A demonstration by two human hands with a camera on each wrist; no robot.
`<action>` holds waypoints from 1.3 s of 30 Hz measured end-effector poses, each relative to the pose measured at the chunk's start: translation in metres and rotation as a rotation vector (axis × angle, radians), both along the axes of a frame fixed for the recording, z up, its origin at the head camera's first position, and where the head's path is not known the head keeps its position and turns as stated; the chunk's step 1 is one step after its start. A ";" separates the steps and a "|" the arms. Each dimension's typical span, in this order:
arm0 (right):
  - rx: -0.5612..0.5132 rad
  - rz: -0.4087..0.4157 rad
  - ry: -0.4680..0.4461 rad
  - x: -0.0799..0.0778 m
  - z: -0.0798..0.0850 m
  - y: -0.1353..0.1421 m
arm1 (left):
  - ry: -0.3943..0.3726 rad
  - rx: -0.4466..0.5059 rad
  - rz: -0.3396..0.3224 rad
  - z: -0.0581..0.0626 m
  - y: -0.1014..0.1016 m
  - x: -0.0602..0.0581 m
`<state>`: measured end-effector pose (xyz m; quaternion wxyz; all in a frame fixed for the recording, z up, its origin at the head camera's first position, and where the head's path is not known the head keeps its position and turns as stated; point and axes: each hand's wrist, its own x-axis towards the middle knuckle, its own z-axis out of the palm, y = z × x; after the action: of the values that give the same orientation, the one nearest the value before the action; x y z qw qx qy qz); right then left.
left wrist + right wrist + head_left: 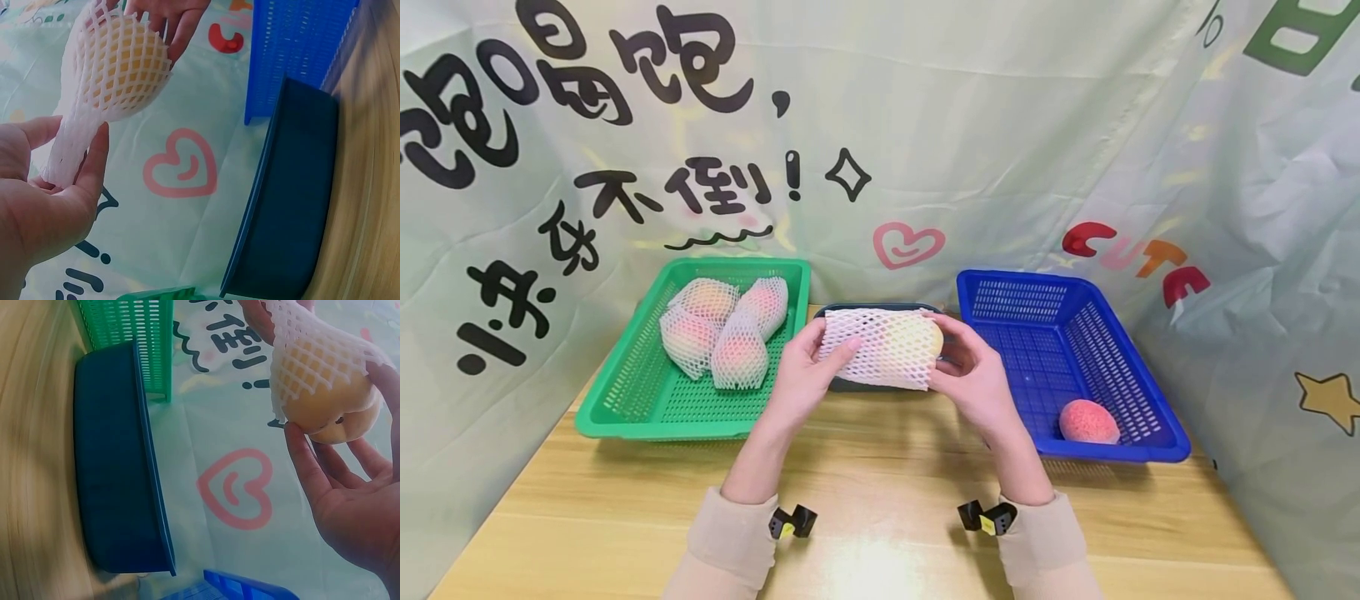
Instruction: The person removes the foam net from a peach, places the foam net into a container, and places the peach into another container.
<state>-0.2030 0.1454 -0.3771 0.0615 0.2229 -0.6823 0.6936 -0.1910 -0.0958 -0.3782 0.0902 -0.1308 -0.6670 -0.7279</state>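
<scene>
A yellowish peach [325,409] sits inside a white foam net [853,342], held up in front of the person. In the left wrist view the net's narrow end is pinched between thumb and fingers of the left hand [50,194]. The right hand [973,367] grips the net's open edge around the peach, whose bare end pokes out there. Behind and below the hands stands a dark blue basin [115,462], mostly hidden in the head view; what it contains cannot be seen.
On the left, a green basket [677,429] holds several net-wrapped peaches [741,350]. A blue basket [1022,367] on the right has one pinkish-red peach [1088,422] in its near corner. Both stand on a wooden table [865,500], with a printed curtain [925,125] behind.
</scene>
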 end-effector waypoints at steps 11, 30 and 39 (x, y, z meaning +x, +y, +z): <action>-0.010 -0.012 0.030 0.000 0.002 0.003 | -0.004 0.056 0.013 0.002 -0.005 0.001; -0.068 -0.188 0.037 0.001 0.011 0.024 | 0.016 0.103 0.121 0.008 -0.019 -0.002; -0.086 -0.372 0.015 0.011 0.012 0.068 | -0.005 0.147 0.267 0.003 -0.015 -0.003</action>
<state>-0.1917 0.2134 -0.3649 0.2032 0.0950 -0.6811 0.6970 -0.1940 -0.1103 -0.3749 0.1938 -0.0324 -0.6235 -0.7567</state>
